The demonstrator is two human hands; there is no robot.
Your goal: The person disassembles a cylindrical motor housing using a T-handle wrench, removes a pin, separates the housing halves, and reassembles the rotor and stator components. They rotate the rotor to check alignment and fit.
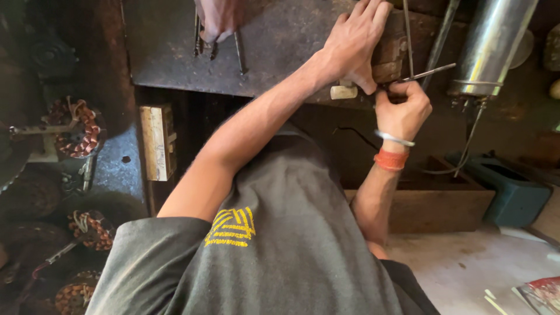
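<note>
In the head view, the person is leaning over a dark, rusty metal bench (274, 52). The left hand (356, 41) is lying flat with fingers pressed together on a brown wooden block (392, 55) near the bench's front edge, its thumb reaching down beside a small pale block (343, 92) at that edge. The right hand (402, 108) is curled shut, pinching a thin metal rod (429, 73) that is sticking out toward the right, just beside the wooden block. A silver bangle (394, 139) and a red thread band (390, 160) are sitting on the right wrist. Another person's hand (219, 20) is gripping thin metal tools (239, 52) at the bench's far edge. A shiny steel cylinder (493, 46) is standing off the bench's right end. Copper-wound motor stators (79, 128) are lying off the bench's left side, near a pale wooden block (156, 143).
</note>
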